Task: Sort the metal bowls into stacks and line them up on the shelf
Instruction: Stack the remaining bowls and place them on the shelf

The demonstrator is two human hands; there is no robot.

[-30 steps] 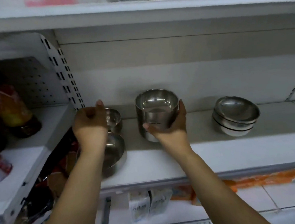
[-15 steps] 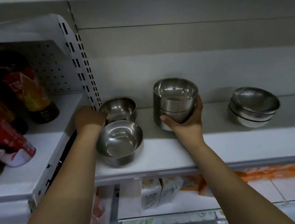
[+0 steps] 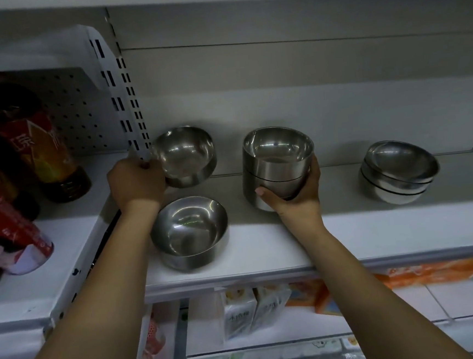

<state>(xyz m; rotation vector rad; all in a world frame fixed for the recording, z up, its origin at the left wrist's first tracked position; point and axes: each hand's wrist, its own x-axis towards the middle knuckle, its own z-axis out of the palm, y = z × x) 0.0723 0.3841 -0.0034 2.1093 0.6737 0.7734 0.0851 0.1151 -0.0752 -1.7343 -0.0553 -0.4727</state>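
Observation:
On the white shelf (image 3: 265, 257) my right hand (image 3: 294, 200) grips the front of a stack of straight-sided metal bowls (image 3: 278, 161), tilted slightly toward me. My left hand (image 3: 137, 182) holds the left rim of a single metal bowl (image 3: 186, 156) at the back left, tipped toward me and lifted a little. In front of that one, a second loose metal bowl (image 3: 190, 232) sits upright near the shelf's front edge. A stack of rounder, wider bowls (image 3: 399, 172) rests to the right, apart from both hands.
A slotted white upright (image 3: 125, 97) stands just left of the back bowl. The neighbouring shelf to the left holds dark bottles (image 3: 40, 145) and a red packet (image 3: 8, 236). Cartons and orange packs (image 3: 269, 305) lie on the shelf below.
My left hand has taken the back-left bowl by its rim and tipped it up. My right hand has kept its hold on the stack. The camera has moved closer and lower.

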